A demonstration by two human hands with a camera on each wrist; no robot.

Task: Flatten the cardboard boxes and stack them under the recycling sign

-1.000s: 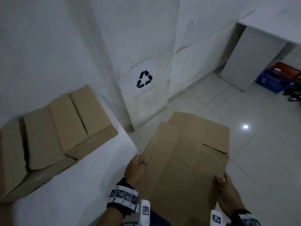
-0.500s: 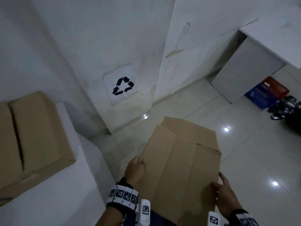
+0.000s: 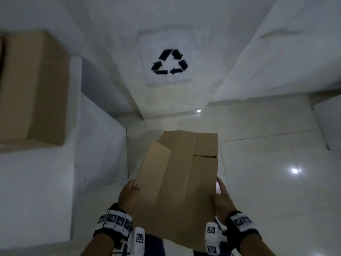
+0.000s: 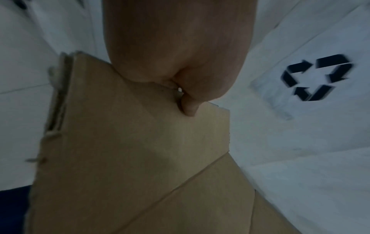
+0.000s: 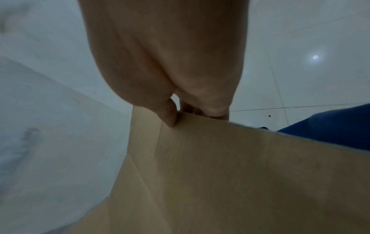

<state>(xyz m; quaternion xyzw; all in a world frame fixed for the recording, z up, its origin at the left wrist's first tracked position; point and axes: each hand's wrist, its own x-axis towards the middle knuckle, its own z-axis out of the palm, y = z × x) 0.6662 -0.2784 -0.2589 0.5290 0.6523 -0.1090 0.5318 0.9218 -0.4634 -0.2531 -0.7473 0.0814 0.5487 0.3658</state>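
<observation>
A flattened brown cardboard box (image 3: 180, 174) hangs in the air in front of me, its far end over the tiled floor. My left hand (image 3: 129, 194) grips its left edge, thumb on top, also seen pinching the flattened box (image 4: 140, 150) in the left wrist view. My right hand (image 3: 221, 198) holds the right edge, thumb pressed on the cardboard (image 5: 220, 174) in the right wrist view. The black recycling sign (image 3: 169, 61) is on the white wall straight ahead, above bare floor. The same recycling sign (image 4: 316, 77) shows at the right of the left wrist view.
An unflattened cardboard box (image 3: 31, 85) sits on a white ledge (image 3: 36, 182) at the left. Glossy white floor tiles (image 3: 267, 163) stretch to the right. White walls form a corner ahead. A white cabinet edge (image 3: 328, 122) stands at far right.
I have turned to the left and moved closer, so the recycling sign now sits centred straight ahead. Both hands still hold the flattened box; the blue and red crates have left the view.
</observation>
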